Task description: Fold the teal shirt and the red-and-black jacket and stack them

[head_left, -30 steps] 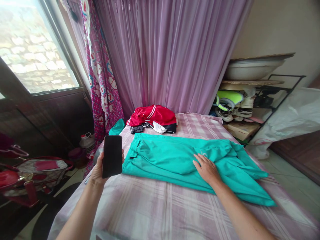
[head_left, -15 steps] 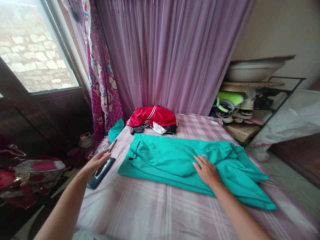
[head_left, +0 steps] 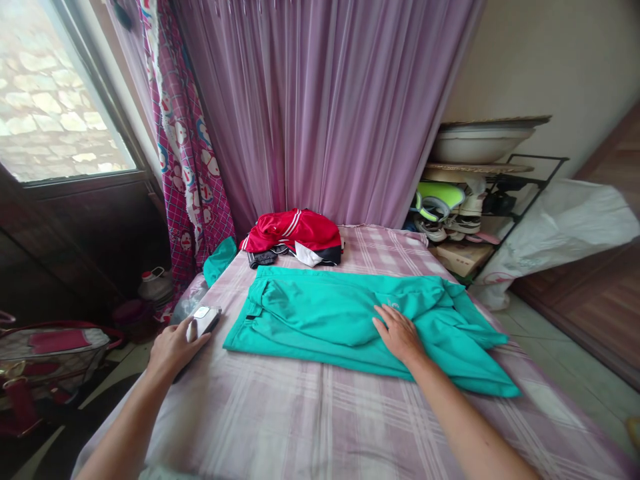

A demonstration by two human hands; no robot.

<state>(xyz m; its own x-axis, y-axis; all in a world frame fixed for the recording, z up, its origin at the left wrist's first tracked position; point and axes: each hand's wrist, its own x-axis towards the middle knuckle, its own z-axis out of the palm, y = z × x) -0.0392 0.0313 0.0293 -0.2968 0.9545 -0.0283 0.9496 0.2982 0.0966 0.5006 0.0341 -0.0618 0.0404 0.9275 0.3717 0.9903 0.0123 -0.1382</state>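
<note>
A: Whose grip is on what?

B: A bare right hand [head_left: 399,335] rests palm down, fingers loosely spread, on a smooth teal fabric garment [head_left: 310,313], clasping nothing. The left hand [head_left: 173,350] is half-curled over a slim, pale-backed rectangular phone [head_left: 204,321]; whether it has firm hold cannot be told.

A: And around them?

B: The garment lies in flat layers across a pink-and-white plaid cloth [head_left: 280,420]. The phone is beyond the garment's left end, apart from it, near the cloth's left edge. Farther back, a crumpled heap of red, white-striped clothing [head_left: 297,230] sits before a pleated mauve curtain [head_left: 310,113].

A: The risks?

B: An outward nudge from the left hand could tip the phone over that edge. A sideways drag of the right could rumple the teal layers.
</note>
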